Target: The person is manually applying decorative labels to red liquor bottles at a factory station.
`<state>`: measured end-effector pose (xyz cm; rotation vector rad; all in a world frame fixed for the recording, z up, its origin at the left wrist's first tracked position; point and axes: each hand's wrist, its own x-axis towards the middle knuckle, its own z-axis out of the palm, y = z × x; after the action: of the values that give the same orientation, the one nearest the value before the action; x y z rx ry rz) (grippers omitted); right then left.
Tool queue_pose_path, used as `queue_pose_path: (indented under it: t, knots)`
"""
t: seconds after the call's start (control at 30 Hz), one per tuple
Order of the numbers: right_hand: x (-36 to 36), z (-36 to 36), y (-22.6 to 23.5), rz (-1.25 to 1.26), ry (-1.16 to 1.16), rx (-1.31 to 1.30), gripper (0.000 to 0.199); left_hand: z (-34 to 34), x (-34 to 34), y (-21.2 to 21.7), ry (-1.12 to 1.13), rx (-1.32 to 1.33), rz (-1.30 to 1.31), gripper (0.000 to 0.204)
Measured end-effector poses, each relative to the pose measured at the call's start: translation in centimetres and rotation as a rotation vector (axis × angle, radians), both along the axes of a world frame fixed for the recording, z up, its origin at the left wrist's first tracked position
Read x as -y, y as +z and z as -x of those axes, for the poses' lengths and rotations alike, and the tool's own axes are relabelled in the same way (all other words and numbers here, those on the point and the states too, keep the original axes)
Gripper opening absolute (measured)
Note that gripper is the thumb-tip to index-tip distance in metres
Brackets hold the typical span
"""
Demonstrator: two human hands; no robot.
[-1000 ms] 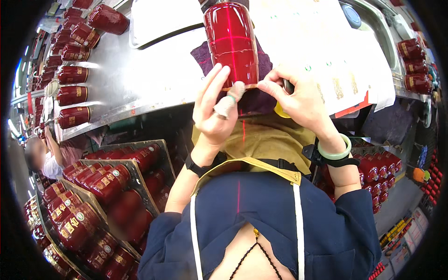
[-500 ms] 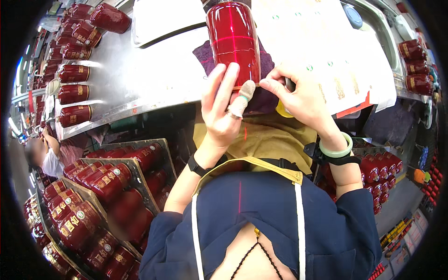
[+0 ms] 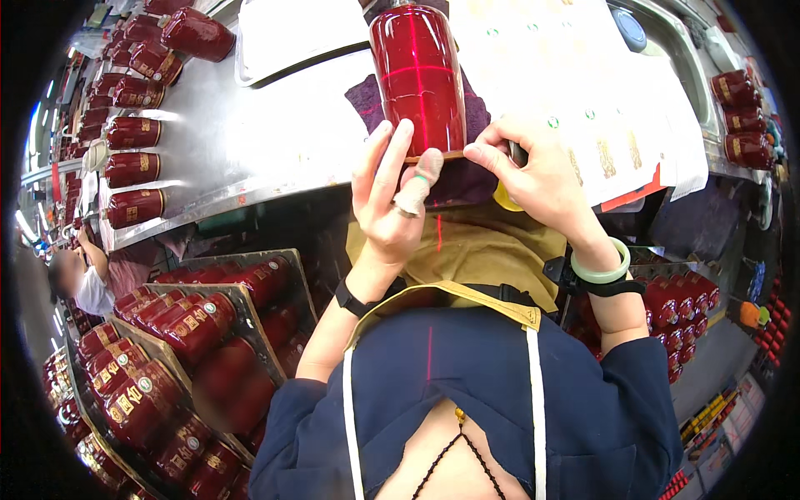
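Note:
A glossy dark red bottle [image 3: 419,79] lies on a purple cloth [image 3: 364,97], its base toward me. Bright red light lines cross its body. My left hand [image 3: 392,192] is at the base's left side, fingers stretched and thumb apart, holding nothing I can see. A pale finger cover is on its thumb [image 3: 427,167]. By the base's right corner, my right hand [image 3: 533,171] is closed, thumb against the bent index finger. A small dark item [image 3: 518,153] shows in its fingers, too hidden to name. I cannot tell whether either hand touches the bottle.
White sheets with gold and green labels [image 3: 604,158] lie at right. A white tray [image 3: 287,42] sits at back left. Red bottles [image 3: 133,131] line the table's left edge. Crates of bottles [image 3: 196,321] stand below left; more bottles [image 3: 679,300] stand at lower right. Another person [image 3: 92,287] is far left.
My left hand has drawn slightly down and left, baring more of the bottle's base. A pale wavy line across the bottle's body no longer shows. My right hand is almost still.

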<state>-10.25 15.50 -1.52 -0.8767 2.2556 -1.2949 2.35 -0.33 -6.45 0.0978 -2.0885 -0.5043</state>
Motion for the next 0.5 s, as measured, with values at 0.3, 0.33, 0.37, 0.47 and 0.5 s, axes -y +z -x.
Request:
queue_pose_path:
  t: [0.3,0.33,0.37,0.47,0.5]
  knots:
    - [0.1,-0.2,0.1,0.017,0.016,0.048,0.024,0.2,0.4,-1.1,-0.033,-0.042,-0.218,0.018]
    - [0.2,-0.3,0.1,0.017,0.019,0.052,0.024,0.1,0.5,-1.4,-0.054,-0.073,-0.247,0.019]
    - [0.2,-0.3,0.1,0.044,0.016,0.021,0.024,-0.2,0.7,-1.4,-0.029,-0.067,-0.279,0.019]
    - [0.3,-0.3,0.0,0.028,0.002,-0.039,0.025,-0.6,0.9,-1.1,-0.042,0.001,-0.092,0.030]
    - [0.3,-0.3,-0.1,-0.015,-0.013,-0.066,0.025,-0.5,0.7,-0.9,-0.030,0.004,-0.023,0.029]
